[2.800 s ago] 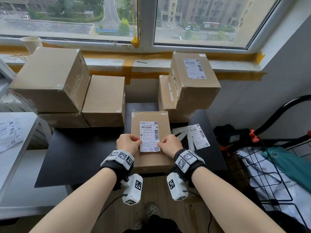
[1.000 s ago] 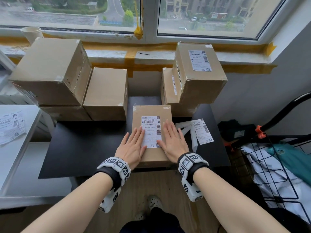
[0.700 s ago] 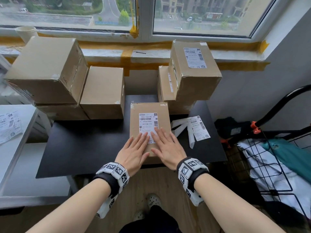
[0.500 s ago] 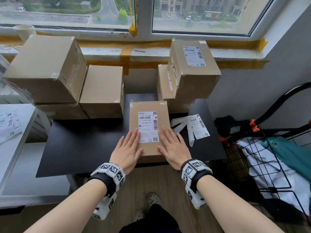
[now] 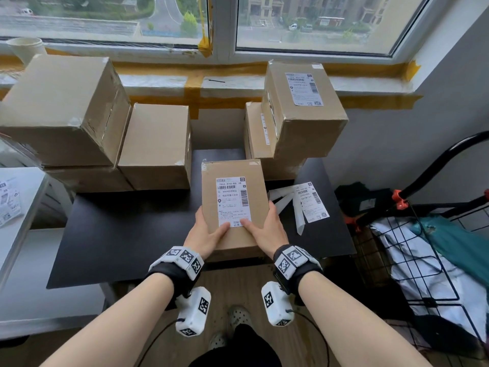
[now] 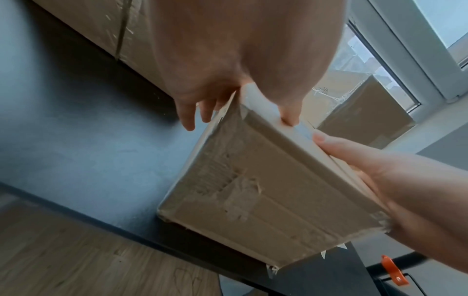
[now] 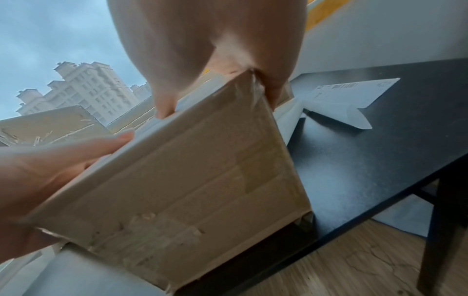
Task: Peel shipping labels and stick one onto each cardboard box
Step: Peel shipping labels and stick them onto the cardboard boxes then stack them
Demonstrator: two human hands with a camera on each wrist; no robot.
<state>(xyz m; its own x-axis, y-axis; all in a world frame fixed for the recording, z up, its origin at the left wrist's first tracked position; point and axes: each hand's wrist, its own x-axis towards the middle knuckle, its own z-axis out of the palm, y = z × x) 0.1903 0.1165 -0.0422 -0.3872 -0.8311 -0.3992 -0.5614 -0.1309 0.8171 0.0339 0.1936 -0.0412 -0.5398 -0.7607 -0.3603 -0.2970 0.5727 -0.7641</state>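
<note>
A small cardboard box with a white shipping label stuck on its top is at the front middle of the black table. My left hand grips its near left corner and my right hand its near right corner. Both thumbs lie on the label's lower edge and the fingers wrap down the sides. In the left wrist view the box is tilted, its near end raised off the table. A loose label lies to the right on the table.
Two plain boxes are stacked at back left. A labelled box tops a stack at back right. White backing strips lie beside the loose label. A wire cart stands right, a white table with labels left.
Both hands went from lying flat on the label and box top to gripping the box's near corners. The near end of the box has come up.
</note>
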